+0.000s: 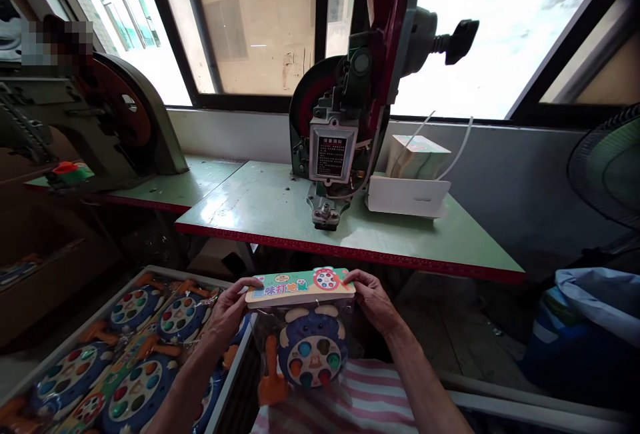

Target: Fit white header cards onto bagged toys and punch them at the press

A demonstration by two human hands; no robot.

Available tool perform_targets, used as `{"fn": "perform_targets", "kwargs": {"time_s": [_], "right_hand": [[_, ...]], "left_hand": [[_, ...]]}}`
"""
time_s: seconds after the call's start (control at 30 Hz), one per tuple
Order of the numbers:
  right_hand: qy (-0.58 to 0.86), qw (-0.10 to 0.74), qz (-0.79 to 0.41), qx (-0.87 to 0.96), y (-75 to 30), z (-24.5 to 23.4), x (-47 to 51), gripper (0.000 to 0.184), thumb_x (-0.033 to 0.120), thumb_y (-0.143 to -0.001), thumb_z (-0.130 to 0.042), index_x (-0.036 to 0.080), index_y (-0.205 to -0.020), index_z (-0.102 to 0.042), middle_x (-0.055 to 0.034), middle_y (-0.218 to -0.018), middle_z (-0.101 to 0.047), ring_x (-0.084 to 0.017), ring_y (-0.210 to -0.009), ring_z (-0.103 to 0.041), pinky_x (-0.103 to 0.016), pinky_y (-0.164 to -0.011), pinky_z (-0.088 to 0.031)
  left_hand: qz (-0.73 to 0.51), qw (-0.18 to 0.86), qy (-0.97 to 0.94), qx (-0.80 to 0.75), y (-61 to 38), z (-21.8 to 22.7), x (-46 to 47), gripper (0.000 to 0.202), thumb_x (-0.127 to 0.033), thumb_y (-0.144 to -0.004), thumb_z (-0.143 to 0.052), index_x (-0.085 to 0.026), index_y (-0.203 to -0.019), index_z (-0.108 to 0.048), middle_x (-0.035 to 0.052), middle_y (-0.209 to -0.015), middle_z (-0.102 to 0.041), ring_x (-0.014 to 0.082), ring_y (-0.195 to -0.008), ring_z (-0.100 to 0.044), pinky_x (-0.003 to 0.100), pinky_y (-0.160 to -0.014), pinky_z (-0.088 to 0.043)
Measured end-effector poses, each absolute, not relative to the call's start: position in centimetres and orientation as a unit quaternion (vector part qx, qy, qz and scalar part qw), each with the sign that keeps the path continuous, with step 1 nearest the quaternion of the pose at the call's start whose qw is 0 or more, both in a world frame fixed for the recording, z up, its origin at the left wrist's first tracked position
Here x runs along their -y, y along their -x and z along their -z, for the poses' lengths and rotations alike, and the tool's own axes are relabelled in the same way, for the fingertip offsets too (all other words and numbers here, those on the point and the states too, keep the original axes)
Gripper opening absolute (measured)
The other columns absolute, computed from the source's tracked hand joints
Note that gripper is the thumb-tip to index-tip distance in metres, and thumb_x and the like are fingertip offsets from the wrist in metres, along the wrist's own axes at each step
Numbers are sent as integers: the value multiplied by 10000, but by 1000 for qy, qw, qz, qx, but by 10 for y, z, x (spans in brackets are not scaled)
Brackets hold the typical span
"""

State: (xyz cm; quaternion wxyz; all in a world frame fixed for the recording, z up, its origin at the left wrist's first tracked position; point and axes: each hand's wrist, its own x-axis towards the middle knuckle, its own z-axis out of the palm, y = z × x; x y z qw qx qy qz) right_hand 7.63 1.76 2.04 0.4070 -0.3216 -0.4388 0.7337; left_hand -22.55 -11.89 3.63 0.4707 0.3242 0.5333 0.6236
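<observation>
Cardboard header card [300,285] with Chinese lettering, pinched at both ends by left hand [227,311] and right hand [373,301] fingers, bagged blue toy [313,351] below

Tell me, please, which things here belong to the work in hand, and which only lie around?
In use: left hand, right hand, bagged toy, header card, press machine, tray of toys.
Lying about: white box, fan, blue bag.

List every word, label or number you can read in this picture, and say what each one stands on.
"味打地": large coloured characters on the card header of the bagged toy, pinched by the left hand and right hand; the final character is unclear.
Warning plate on the press machine: red heading and white lines, too small to read.
Toys in the tray: no readable text.
</observation>
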Motion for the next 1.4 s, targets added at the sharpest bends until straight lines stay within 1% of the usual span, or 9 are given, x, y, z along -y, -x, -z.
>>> {"fn": "perform_targets", "kwargs": {"time_s": [0.07,0.17,0.33,0.53,0.73,0.83,0.9,1.13,1.4], "right_hand": [[322,400,-731,449,-79,-19,-17,218,398,-746,-801,196,-825,-783,-27,-815,-724,-162,-717,-627,-246,-628,-491],[321,382,-722,480,-82,-20,-17,319,444,-784,-788,193,-980,-800,-62,-975,-763,-205,-836,-676,-298,-728,-541],[360,417,-638,538,-82,-17,-18,388,480,-754,-843,194,-1010,-788,-79,-1014,-785,-254,-931,-706,-350,-803,-571],[405,488,-540,554,-76,-3,-20,377,503,-730,-856,203,-948,-786,-73,-930,-789,-245,-831,-714,-356,-718,-593],[410,498,-534,546,-75,2,-20,381,514,-717,-863,209,-931,-782,-73,-929,-794,-261,-868,-732,-363,-725,-608],[418,507,-525,541,-76,3,-20,388,526,-705,-869,209,-910,-776,-71,-913,-789,-263,-853,-727,-371,-709,-613],[423,519,-509,541,-78,2,-21,388,527,-705,-870,206,-901,-770,-68,-896,-784,-255,-830,-721,-373,-709,-612],[416,575,-495,501,-94,-26,-47,401,491,-641,-921,209,-836,-713,-36,-800,-758,-223,-731,-696,-319,-598,-568],[409,619,-495,452,-126,-72,-111,461,462,-520,-967,182,-767,-696,-20,-686,-726,-179,-616,-656,-293,-585,-528]], "left_hand": [[-630,470,-319,-529,222,-39,119,404,-550,-697,-836,-187,-861,-766,63,-903,-757,205,-699,-690,276,-587,-572],[-630,462,-301,-547,220,-42,118,387,-534,-666,-844,-188,-829,-790,63,-881,-761,225,-713,-697,302,-612,-579],[-620,471,-283,-560,222,-38,118,399,-468,-686,-800,-162,-941,-827,96,-949,-793,256,-814,-722,294,-665,-577],[-594,421,-366,-580,215,-38,119,452,-489,-729,-805,-200,-1076,-809,113,-1095,-791,318,-1005,-728,332,-759,-605],[-607,402,-353,-588,207,-39,116,451,-519,-713,-824,-187,-1016,-780,72,-861,-796,282,-791,-764,383,-768,-625],[-608,380,-360,-597,205,-35,115,405,-510,-735,-817,-196,-977,-739,40,-742,-770,228,-588,-725,373,-697,-623],[-616,356,-367,-599,203,-32,112,356,-496,-755,-806,-206,-937,-706,19,-705,-754,196,-523,-690,343,-637,-611],[-643,351,-396,-554,190,-49,67,332,-468,-772,-802,-224,-892,-613,-29,-619,-691,165,-548,-660,266,-562,-569],[-624,365,-479,-498,175,-91,-40,310,-449,-809,-742,-228,-884,-538,-32,-589,-671,151,-508,-639,232,-499,-488]]}}
